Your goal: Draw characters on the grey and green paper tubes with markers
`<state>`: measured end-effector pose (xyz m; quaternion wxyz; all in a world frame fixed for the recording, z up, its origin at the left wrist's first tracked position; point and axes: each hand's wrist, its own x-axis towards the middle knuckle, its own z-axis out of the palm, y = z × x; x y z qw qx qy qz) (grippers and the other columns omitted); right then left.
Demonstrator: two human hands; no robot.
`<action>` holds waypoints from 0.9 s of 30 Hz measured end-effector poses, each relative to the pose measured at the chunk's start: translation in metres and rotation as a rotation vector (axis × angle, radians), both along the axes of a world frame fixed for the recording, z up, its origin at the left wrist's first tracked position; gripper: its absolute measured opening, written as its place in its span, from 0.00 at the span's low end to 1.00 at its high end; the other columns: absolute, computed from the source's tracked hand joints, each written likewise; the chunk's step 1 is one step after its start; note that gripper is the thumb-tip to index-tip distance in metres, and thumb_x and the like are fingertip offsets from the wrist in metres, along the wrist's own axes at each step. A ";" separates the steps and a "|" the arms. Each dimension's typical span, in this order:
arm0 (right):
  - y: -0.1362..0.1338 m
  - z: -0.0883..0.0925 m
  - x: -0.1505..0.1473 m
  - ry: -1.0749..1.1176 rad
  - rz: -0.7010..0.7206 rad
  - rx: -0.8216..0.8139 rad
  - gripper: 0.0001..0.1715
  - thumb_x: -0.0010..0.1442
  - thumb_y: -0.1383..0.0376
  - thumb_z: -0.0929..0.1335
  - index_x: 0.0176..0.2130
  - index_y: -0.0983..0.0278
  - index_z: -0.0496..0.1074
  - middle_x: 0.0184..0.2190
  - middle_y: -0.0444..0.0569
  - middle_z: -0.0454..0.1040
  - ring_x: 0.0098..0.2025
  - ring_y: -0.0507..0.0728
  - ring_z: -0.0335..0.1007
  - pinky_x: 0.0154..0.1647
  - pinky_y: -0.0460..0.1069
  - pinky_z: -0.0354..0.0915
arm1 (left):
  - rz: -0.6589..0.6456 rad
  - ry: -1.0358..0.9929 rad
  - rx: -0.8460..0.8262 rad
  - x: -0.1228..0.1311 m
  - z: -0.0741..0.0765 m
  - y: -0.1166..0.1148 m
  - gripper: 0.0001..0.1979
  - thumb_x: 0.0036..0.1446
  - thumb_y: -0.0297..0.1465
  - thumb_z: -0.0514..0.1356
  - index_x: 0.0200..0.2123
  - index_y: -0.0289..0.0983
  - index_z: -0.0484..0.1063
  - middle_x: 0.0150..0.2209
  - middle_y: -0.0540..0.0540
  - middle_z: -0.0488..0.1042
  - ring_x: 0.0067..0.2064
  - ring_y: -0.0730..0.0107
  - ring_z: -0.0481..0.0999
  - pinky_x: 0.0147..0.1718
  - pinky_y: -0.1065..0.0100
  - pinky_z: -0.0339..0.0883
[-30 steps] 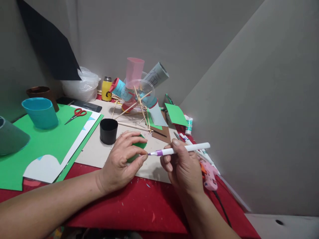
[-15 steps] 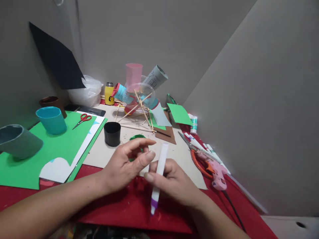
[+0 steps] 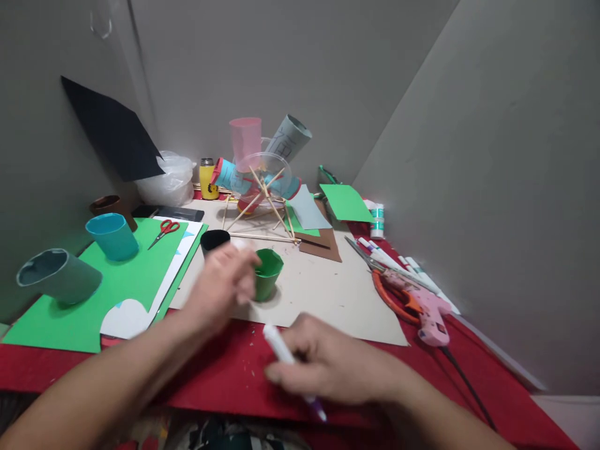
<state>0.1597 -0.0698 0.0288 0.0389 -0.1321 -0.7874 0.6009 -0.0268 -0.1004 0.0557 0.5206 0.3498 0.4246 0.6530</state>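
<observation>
My right hand (image 3: 323, 359) is closed around a white marker (image 3: 280, 344) with a purple end, held slanting above the red table edge; the purple end points down toward me. My left hand (image 3: 220, 284) is raised and smeared by motion, between the black cup (image 3: 214, 239) and the green cup (image 3: 269, 275). A pale blur shows at its fingers, and I cannot make out whether it holds anything. It partly hides both cups, which stand on the beige board (image 3: 319, 300).
Behind stands a stick frame (image 3: 262, 200) bearing a pink cup (image 3: 246, 140) and a grey tube (image 3: 288, 137). Left, green sheets (image 3: 140, 275) carry red scissors (image 3: 166, 230), a blue cup (image 3: 115, 240) and a grey cup (image 3: 65, 278). Right lie a pink glue gun (image 3: 431, 319), large scissors (image 3: 394, 294) and several markers.
My left hand has moved left and away from the marker, uncovering the green cup. My right hand still grips the marker, now lower and leaning the other way. The view has shifted slightly.
</observation>
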 end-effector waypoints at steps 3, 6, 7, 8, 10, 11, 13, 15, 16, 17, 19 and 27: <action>-0.007 -0.001 0.002 0.000 0.031 0.121 0.26 0.64 0.62 0.66 0.20 0.62 0.52 0.17 0.36 0.50 0.19 0.44 0.44 0.19 0.44 0.42 | 0.280 -0.048 0.128 -0.027 0.019 0.007 0.17 0.57 0.38 0.68 0.24 0.36 0.66 0.16 0.61 0.50 0.15 0.84 0.46 0.13 0.79 0.46; -0.002 0.003 0.003 0.153 -0.145 -0.009 0.26 0.65 0.56 0.65 0.21 0.61 0.53 0.17 0.36 0.50 0.20 0.45 0.44 0.19 0.44 0.44 | 0.174 -0.033 0.145 -0.033 0.025 0.004 0.15 0.60 0.39 0.65 0.27 0.36 0.69 0.18 0.59 0.53 0.16 0.84 0.49 0.14 0.79 0.50; 0.001 0.004 0.003 0.201 -0.208 -0.044 0.27 0.65 0.54 0.65 0.21 0.61 0.55 0.17 0.37 0.51 0.20 0.46 0.44 0.20 0.44 0.45 | 0.117 -0.028 0.132 -0.030 0.024 0.002 0.15 0.59 0.41 0.65 0.28 0.36 0.71 0.19 0.58 0.55 0.16 0.84 0.51 0.14 0.79 0.51; 0.004 0.006 0.003 0.236 -0.260 -0.069 0.27 0.65 0.52 0.65 0.21 0.61 0.56 0.18 0.37 0.53 0.21 0.46 0.46 0.20 0.44 0.46 | 0.069 -0.020 0.118 -0.027 0.022 0.000 0.16 0.58 0.42 0.66 0.28 0.35 0.72 0.20 0.57 0.57 0.17 0.84 0.52 0.15 0.79 0.52; 0.008 0.006 0.004 0.266 -0.328 -0.106 0.27 0.64 0.49 0.67 0.22 0.62 0.60 0.18 0.38 0.56 0.22 0.47 0.49 0.22 0.44 0.49 | 0.006 0.005 0.097 -0.019 0.015 -0.003 0.18 0.57 0.44 0.66 0.29 0.34 0.75 0.21 0.56 0.58 0.18 0.83 0.54 0.15 0.78 0.54; 0.009 0.005 0.004 0.270 -0.355 -0.135 0.27 0.64 0.48 0.67 0.23 0.62 0.61 0.19 0.39 0.58 0.21 0.47 0.51 0.21 0.44 0.51 | -0.014 0.018 0.090 -0.017 0.011 -0.003 0.18 0.57 0.44 0.65 0.29 0.34 0.76 0.21 0.56 0.57 0.18 0.83 0.53 0.16 0.78 0.53; 0.009 0.001 0.005 0.278 -0.423 -0.202 0.27 0.63 0.46 0.68 0.24 0.63 0.63 0.17 0.38 0.60 0.19 0.46 0.52 0.19 0.43 0.51 | -0.055 0.041 0.069 -0.013 0.005 -0.003 0.17 0.59 0.43 0.64 0.30 0.34 0.77 0.20 0.57 0.53 0.19 0.82 0.51 0.16 0.78 0.52; 0.009 -0.005 0.006 0.310 -0.508 -0.262 0.27 0.62 0.45 0.68 0.26 0.64 0.67 0.16 0.38 0.62 0.16 0.46 0.54 0.17 0.43 0.51 | -0.092 0.051 0.045 -0.011 0.001 -0.002 0.16 0.60 0.43 0.63 0.33 0.34 0.79 0.19 0.58 0.50 0.19 0.81 0.48 0.16 0.78 0.51; 0.010 -0.007 0.007 0.340 -0.551 -0.281 0.27 0.62 0.45 0.69 0.27 0.64 0.69 0.16 0.39 0.64 0.15 0.46 0.55 0.16 0.42 0.52 | -0.104 0.051 0.036 -0.010 0.000 -0.002 0.16 0.60 0.42 0.63 0.33 0.34 0.79 0.19 0.58 0.50 0.19 0.81 0.48 0.16 0.78 0.51; 0.011 -0.009 0.008 0.376 -0.592 -0.288 0.26 0.62 0.46 0.69 0.27 0.65 0.71 0.16 0.40 0.66 0.15 0.45 0.56 0.16 0.42 0.53 | -0.115 0.048 0.029 -0.009 -0.001 -0.002 0.16 0.60 0.42 0.63 0.34 0.34 0.80 0.19 0.58 0.50 0.19 0.81 0.48 0.17 0.78 0.51; 0.013 -0.010 0.008 0.453 -0.665 -0.290 0.25 0.62 0.48 0.70 0.27 0.66 0.74 0.16 0.42 0.69 0.14 0.46 0.59 0.16 0.41 0.56 | -0.143 0.029 0.021 -0.007 -0.003 -0.002 0.17 0.60 0.43 0.63 0.36 0.33 0.81 0.20 0.57 0.53 0.19 0.81 0.49 0.17 0.77 0.52; 0.008 0.002 0.005 0.669 -0.817 -0.277 0.17 0.59 0.54 0.73 0.28 0.64 0.79 0.16 0.45 0.73 0.16 0.50 0.69 0.16 0.42 0.65 | -0.321 -0.087 -0.027 0.002 -0.008 -0.009 0.16 0.61 0.41 0.63 0.38 0.33 0.82 0.21 0.57 0.52 0.19 0.82 0.47 0.17 0.77 0.51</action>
